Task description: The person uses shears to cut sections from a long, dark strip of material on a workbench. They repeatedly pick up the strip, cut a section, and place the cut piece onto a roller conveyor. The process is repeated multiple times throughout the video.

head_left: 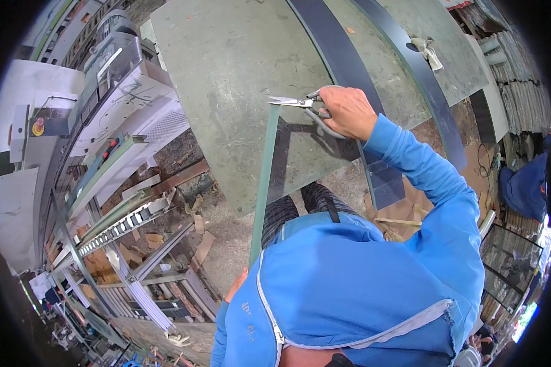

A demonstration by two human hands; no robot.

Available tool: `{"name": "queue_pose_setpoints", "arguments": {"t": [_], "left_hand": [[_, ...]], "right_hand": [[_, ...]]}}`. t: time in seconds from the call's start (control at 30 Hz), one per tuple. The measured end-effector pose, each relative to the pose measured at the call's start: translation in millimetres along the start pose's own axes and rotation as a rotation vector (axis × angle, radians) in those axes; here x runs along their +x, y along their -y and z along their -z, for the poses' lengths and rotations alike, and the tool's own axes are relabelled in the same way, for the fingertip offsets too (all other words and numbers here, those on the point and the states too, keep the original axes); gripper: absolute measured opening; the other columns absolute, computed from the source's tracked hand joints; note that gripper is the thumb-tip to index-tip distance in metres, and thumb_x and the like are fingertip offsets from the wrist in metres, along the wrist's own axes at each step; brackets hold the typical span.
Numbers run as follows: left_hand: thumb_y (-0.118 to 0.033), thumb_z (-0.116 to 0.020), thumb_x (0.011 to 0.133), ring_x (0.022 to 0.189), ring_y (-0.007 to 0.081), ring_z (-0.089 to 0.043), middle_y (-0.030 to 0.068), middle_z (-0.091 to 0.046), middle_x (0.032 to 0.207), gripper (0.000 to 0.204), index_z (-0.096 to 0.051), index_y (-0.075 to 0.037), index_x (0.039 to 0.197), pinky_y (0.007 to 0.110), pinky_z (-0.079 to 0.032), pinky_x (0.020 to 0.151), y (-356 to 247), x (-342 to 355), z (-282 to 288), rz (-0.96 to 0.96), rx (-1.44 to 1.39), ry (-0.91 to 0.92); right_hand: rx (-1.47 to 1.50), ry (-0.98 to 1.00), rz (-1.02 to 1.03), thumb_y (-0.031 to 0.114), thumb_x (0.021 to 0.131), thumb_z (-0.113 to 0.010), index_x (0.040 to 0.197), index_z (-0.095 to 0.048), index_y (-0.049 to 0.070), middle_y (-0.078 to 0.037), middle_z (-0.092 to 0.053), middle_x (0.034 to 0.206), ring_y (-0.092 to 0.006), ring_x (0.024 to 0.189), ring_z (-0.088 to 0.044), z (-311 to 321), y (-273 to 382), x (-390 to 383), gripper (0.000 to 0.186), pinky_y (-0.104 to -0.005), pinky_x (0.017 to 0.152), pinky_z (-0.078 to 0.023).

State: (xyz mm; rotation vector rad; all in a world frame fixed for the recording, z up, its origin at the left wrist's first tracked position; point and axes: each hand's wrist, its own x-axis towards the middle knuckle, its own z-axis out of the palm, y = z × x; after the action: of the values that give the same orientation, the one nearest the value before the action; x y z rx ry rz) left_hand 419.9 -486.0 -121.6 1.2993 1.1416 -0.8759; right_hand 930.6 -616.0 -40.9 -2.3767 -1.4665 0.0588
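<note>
My right hand [349, 113] is closed around the grey handles of a pair of scissors [295, 103], held over the metal-topped table. The silver blades point left, slightly apart, at the top end of a long, narrow green strip [265, 177]. That strip runs from the blades down past the table's near edge to my left side. At its lower end is my left hand [238, 284], closed on it, with most of the fingers hidden by my blue jacket.
The grey-green worktable [226, 73] carries two long dark curved panels [343, 52] and, on the far right, a pale work glove [430, 54]. To the left stands a machine with a motor [117, 27]. Metal profiles [141, 220] and cardboard scraps [203, 248] lie below it.
</note>
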Motion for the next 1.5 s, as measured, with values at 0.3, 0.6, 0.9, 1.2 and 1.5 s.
{"name": "queue_pose_setpoints", "arguments": {"t": [0.3,0.6,0.9,1.2,1.5], "left_hand": [[-0.047,-0.042,0.083,0.08,0.0203,-0.056,0.0152,-0.062,0.087,0.055,-0.057,0.002,0.102,0.035,-0.044,0.07,-3,3,-1,0.002,-0.009,-0.003],[-0.043,-0.046,0.081,0.08,0.0189,-0.056,0.0139,-0.062,0.087,0.05,-0.057,0.002,0.102,0.034,-0.044,0.069,-5,4,-5,-0.003,-0.014,-0.008],[-0.038,-0.051,0.08,0.079,0.0175,-0.056,0.0126,-0.062,0.087,0.046,-0.057,0.002,0.103,0.033,-0.045,0.069,-4,-2,-10,-0.001,-0.012,-0.015],[-0.034,-0.056,0.079,0.078,0.0161,-0.056,0.0113,-0.063,0.087,0.043,-0.057,0.002,0.103,0.032,-0.045,0.068,-6,-5,-16,-0.009,-0.025,-0.022],[-0.03,-0.061,0.077,0.077,0.0147,-0.056,0.01,-0.063,0.087,0.041,-0.057,0.001,0.103,0.031,-0.046,0.068,-7,-2,-22,-0.024,-0.036,-0.021]], "right_hand": [[-0.082,0.111,0.017,0.014,0.069,-0.061,0.081,-0.05,0.0,-0.015,-0.057,0.076,-0.0311,0.074,-0.059,7,-6,2,0.022,-0.0402,0.061,-0.045],[-0.044,0.1,0.025,0.018,0.071,-0.062,0.081,-0.051,-0.001,-0.016,-0.058,0.076,-0.0333,0.074,-0.059,5,-8,0,0.024,-0.0416,0.063,-0.046],[-0.035,0.142,0.017,0.017,0.071,-0.061,0.076,-0.051,-0.001,-0.016,-0.06,0.07,-0.0337,0.068,-0.06,4,-11,-3,0.021,-0.0422,0.057,-0.045],[-0.101,0.153,0.117,0.018,0.07,-0.061,0.078,-0.051,0.0,-0.014,-0.059,0.067,-0.0325,0.066,-0.06,16,-22,1,0.022,-0.0414,0.055,-0.044],[-0.086,0.214,0.099,0.018,0.07,-0.061,0.078,-0.051,0.001,-0.015,-0.059,0.067,-0.0333,0.067,-0.06,13,-26,4,0.022,-0.0431,0.056,-0.044]]}}
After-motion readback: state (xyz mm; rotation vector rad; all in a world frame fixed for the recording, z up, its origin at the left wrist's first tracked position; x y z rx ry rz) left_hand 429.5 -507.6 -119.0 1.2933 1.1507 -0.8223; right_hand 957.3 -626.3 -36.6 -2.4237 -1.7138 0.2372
